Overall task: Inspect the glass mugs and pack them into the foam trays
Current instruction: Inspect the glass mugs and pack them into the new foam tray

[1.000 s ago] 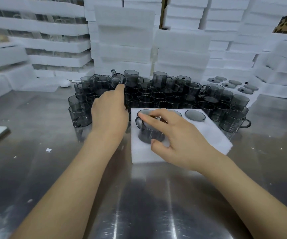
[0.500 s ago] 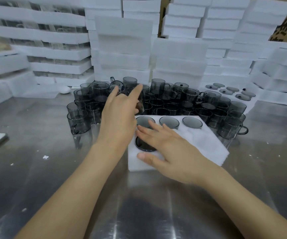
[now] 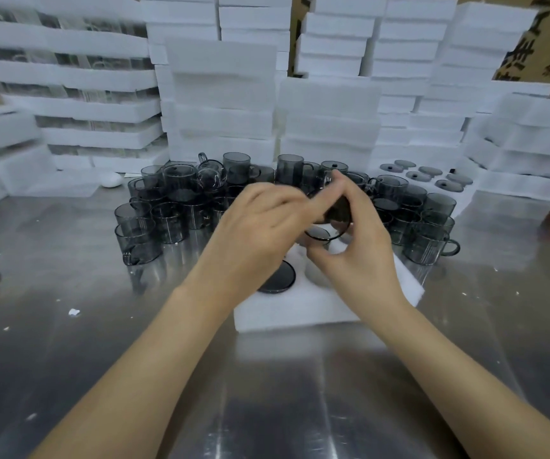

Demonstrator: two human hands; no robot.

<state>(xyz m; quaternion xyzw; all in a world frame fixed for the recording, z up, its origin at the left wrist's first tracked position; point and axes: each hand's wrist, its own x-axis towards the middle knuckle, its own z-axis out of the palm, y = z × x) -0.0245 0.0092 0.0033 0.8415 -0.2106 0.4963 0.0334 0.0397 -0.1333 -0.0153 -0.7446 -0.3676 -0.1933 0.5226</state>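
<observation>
Two bare forearms, left hand (image 3: pixel 260 226) and right hand (image 3: pixel 363 246) ungloved

Large dark printed characters stand on the brown cardboard box (image 3: pixel 531 51), far beyond and to the right of the right hand (image 3: pixel 356 246). They are cropped and blurred, so none can be read. No other writing is legible.

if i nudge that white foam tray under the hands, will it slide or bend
The white foam tray looks light, and the steel table is smooth and shiny, so it would probably slide easily. It looks thick and blocky, so it should stay fairly stiff. One smoked glass mug sits in it, adding little anchoring.
</observation>
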